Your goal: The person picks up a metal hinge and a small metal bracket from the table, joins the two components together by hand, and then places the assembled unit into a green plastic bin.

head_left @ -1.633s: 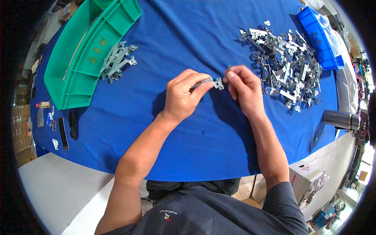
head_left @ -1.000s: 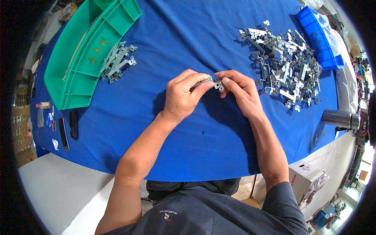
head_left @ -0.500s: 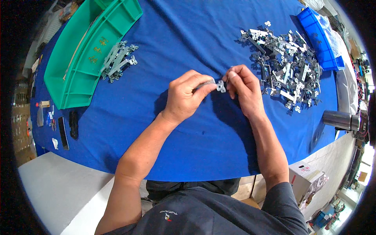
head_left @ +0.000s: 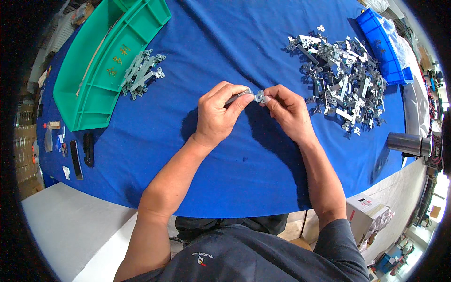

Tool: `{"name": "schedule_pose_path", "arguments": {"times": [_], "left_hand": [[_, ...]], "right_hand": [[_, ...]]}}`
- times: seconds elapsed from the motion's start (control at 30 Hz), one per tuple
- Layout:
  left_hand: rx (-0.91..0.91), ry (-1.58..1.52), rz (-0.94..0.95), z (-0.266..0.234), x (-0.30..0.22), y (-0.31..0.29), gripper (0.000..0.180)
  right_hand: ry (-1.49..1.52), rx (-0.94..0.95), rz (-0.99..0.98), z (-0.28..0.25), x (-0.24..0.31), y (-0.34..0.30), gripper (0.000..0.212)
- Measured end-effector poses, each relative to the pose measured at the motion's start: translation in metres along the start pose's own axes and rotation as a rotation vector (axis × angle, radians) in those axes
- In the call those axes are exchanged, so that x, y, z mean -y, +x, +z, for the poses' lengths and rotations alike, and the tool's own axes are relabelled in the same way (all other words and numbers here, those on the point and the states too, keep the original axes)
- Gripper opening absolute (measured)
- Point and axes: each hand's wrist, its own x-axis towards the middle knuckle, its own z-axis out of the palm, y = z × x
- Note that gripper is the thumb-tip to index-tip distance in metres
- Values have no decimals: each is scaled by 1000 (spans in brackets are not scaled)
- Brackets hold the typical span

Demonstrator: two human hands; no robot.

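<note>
Plainly, the work looks to be partway along, judging by how things are spread over the blue-covered tabletop [head_left: 225, 169]. The divided green bin [head_left: 96, 94] takes up its left side. On the right lies a broad, tangled heap of metal brackets [head_left: 345, 84], bars with holed end plates, beside a blue tray [head_left: 381, 51]. A much smaller pile of similar brackets [head_left: 141, 77] lies just beside the green bin, mostly lined up one along another. If the big heap is what remains and the small pile what is finished, then most is left; the view alone does not settle which is which. One piece is in hand and seems unfinished, as both hands are busy at it.

The left hand [head_left: 216, 110] has its thumb and forefinger closed firmly around the bar of that single metal bracket [head_left: 260, 97], held above the tabletop between the two piles, its holed end jutting out to the right. The right hand [head_left: 292, 113] meets that end with a narrower grip, thumb and forefinger brought together and apparently pinching the edge of the plate. Whether some tiny part also sits between those fingertips, I cannot tell
</note>
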Motion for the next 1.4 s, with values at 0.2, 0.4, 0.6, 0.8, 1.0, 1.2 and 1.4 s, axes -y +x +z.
{"name": "schedule_pose_path", "arguments": {"times": [0.2, 0.4, 0.6, 0.8, 1.0, 1.2, 1.4], "left_hand": [[59, -6, -28, 1, -5, -1, 13], [78, 37, -2, 0, -4, -1, 14], [128, 24, 19, 2, -5, -2, 15], [123, 36, 38, 2, -6, -2, 13], [-74, 1, -127, 2, -2, -4, 10], [-5, -78, -195, 4, 4, -6, 10], [-56, -34, -190, 4, -1, -3, 14]], "right_hand": [[71, -20, 31, 0, -1, -2, 16], [272, 41, 42, -2, 5, 0, 21], [142, 74, 31, -5, -1, 1, 18], [302, -153, 5, 0, -5, 2, 16], [82, -54, 13, 2, 0, -2, 16], [-56, -19, -35, 2, -2, -2, 16], [-60, -58, -65, 4, -2, -1, 15]]}}
